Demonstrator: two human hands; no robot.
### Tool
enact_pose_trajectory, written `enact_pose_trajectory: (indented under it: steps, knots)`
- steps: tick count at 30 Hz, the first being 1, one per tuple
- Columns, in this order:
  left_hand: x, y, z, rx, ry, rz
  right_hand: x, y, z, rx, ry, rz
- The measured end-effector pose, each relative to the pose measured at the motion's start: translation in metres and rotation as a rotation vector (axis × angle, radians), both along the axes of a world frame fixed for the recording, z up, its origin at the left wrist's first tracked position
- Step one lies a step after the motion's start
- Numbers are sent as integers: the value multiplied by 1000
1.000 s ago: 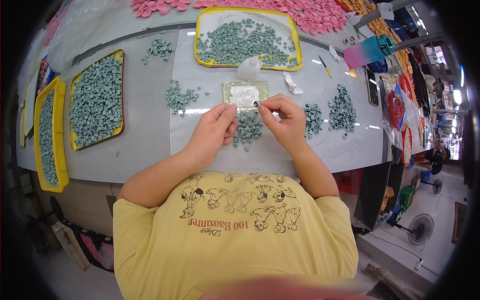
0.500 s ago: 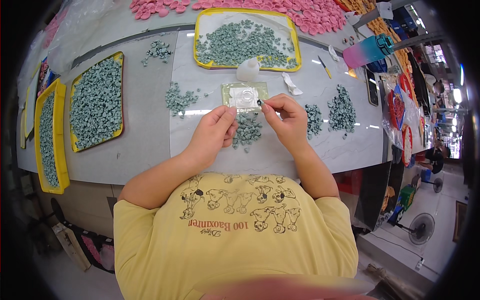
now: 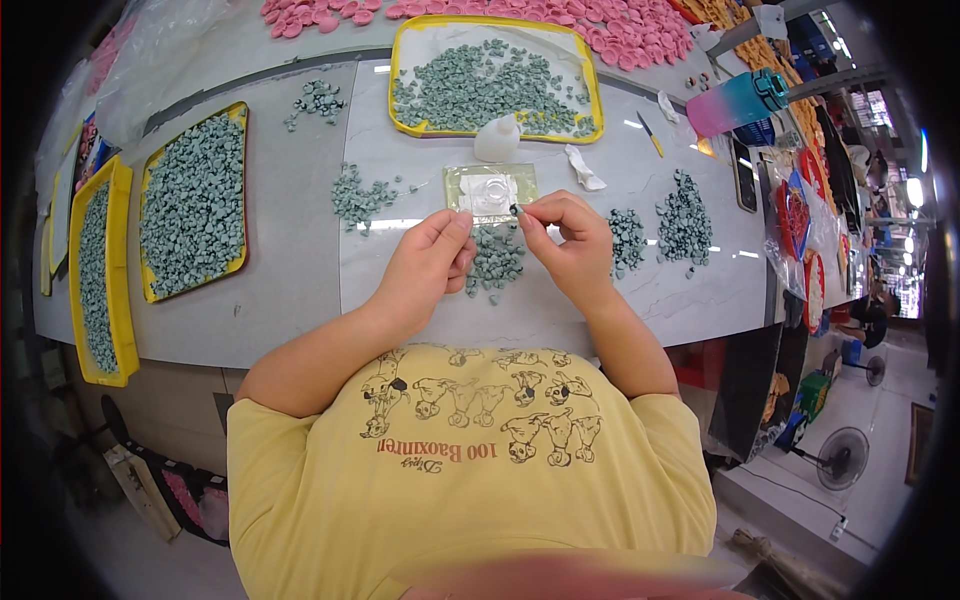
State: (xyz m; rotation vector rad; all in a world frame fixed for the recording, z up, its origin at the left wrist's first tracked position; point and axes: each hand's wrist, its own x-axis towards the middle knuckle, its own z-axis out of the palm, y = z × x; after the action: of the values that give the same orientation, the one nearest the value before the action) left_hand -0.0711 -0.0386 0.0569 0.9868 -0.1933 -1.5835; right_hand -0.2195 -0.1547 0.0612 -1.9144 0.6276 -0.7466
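My right hand [image 3: 572,240] pinches a small dark green piece [image 3: 515,210] between thumb and fingertips, above the near right corner of a flat clear pad [image 3: 461,182]. A small round clear dish [image 3: 494,190] sits on a white patch in the middle of that pad. Beside the pad's near left corner is my left hand [image 3: 432,252], its thumb pressed to the curled fingers; whatever they hold is too small to make out. A heap of grey-green pieces [image 3: 495,262] lies on the table between both hands. Just beyond the pad stands a white squeeze bottle [image 3: 497,140].
A yellow-rimmed tray [image 3: 398,118] of green pieces lies beyond the bottle. Two more yellow trays [image 3: 243,262] [image 3: 122,345] stand at the left. Loose heaps [image 3: 360,200] [image 3: 684,222] flank the pad. At the right are a crumpled tissue [image 3: 584,170], a knife [image 3: 650,134], a phone [image 3: 743,175] and a drinking bottle [image 3: 735,104].
My right hand has shifted slightly left with the dark green piece, closer to the dish. My left hand has hardly moved.
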Motion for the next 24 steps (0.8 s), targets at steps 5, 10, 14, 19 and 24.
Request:
enact_pose_trajectory:
  steps: [5, 10, 14, 19, 24]
  knots:
    - [1, 1, -1, -6, 3, 5, 7, -2, -1, -136, 75, -85]
    - [2, 3, -4, 0, -3, -3, 6, -15, -8, -891, 132, 35]
    - [2, 4, -7, 5, 4, 12, 7, -14, -2, -1083, 249, 85]
    - [2, 5, -11, 10, -7, 6, 8, -13, -10, -1212, 322, 171]
    - [3, 6, -15, 3, 0, -1, 10, -12, -15, -1221, 335, 213]
